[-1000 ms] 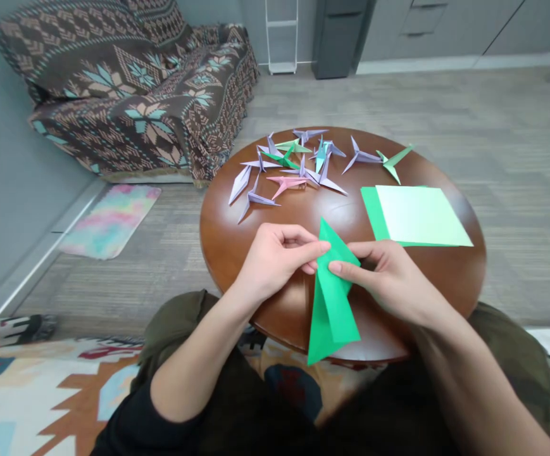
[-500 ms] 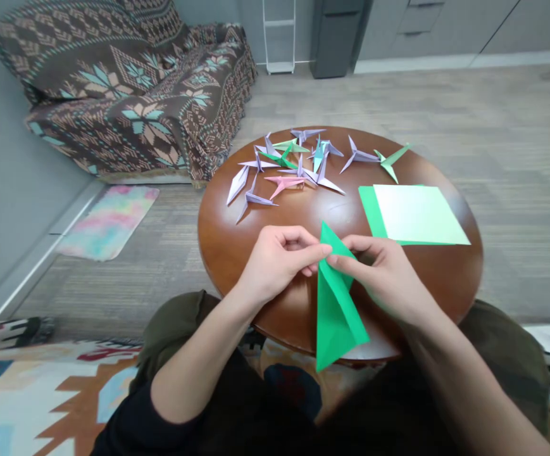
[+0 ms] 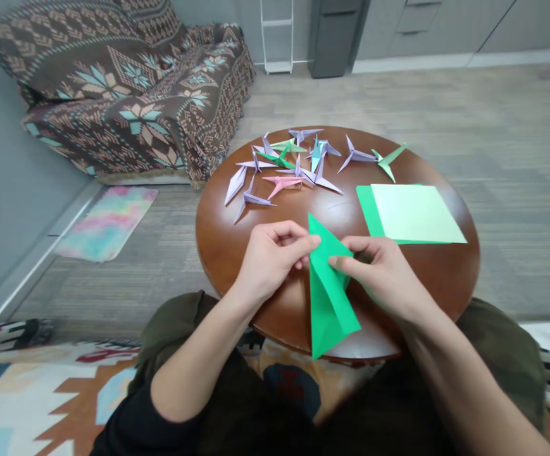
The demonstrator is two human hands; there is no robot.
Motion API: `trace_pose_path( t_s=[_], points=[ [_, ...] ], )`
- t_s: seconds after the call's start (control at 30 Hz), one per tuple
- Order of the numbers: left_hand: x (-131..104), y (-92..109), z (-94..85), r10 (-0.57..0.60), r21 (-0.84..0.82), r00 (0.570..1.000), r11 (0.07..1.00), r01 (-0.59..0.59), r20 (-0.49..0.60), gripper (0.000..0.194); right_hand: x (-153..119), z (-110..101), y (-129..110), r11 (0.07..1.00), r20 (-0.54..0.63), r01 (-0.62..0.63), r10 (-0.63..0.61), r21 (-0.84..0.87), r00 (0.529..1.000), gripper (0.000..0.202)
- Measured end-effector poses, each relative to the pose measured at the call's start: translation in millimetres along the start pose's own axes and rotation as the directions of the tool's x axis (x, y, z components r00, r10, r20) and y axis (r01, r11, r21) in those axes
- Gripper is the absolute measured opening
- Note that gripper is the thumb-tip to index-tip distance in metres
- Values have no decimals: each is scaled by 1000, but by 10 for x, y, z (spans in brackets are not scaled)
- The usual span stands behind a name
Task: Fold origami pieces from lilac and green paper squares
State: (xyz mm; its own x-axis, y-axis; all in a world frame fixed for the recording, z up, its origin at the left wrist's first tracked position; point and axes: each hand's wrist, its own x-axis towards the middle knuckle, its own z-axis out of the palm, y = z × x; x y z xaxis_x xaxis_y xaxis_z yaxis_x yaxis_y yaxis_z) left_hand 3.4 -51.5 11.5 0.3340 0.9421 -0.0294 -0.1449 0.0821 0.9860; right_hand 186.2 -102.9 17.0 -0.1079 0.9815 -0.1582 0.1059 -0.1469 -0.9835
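Observation:
A partly folded sheet of green origami paper (image 3: 328,297) is held up over the near side of the round table, its lower flaps hanging apart. My left hand (image 3: 279,253) pinches its upper left edge between thumb and fingers. On the right edge, my right hand (image 3: 381,272) grips the same paper, thumb in front and fingers behind. The fingertips behind the sheet are hidden. Beyond my hands lie several folded paper cranes, mostly lilac, with a pink crane (image 3: 281,183) nearest the middle.
A brown round table (image 3: 222,247) stands before my knees. On its right lies a stack of square paper (image 3: 417,212), pale green over darker green. A light green crane (image 3: 387,161) rests behind the stack. A covered sofa (image 3: 146,120) is at the back left.
The green paper has shifted slightly left and up. My left hand has moved left along with its edge, and the two thumbs are now further apart.

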Motion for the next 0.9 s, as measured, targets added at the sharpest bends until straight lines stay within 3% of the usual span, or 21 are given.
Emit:
trace_pose_path(
  t_s=[0.23,0.33,0.47,0.67,0.9],
  points=[
    [-2,-15,-17,-3,17,999,1000,3,-32,24,-4,-16,1,998,20,13,-12,-66,1000,14],
    [-10,4,-24,-56,45,996,998,53,72,18,-15,-16,-1,996,25,26,-24,-91,999,13],
    [-13,38,-25,-144,94,959,988,125,243,11,-40,12,-17,990,31,27,-23,-136,999,14],
    [-8,80,-71,-157,226,954,969,99,254,7,-71,49,-55,981,52,37,-27,-190,998,14],
    [-25,218,-192,-218,388,936,916,98,278,11,-160,5,-124,973,122,-35,64,-229,991,15]
  ],
)
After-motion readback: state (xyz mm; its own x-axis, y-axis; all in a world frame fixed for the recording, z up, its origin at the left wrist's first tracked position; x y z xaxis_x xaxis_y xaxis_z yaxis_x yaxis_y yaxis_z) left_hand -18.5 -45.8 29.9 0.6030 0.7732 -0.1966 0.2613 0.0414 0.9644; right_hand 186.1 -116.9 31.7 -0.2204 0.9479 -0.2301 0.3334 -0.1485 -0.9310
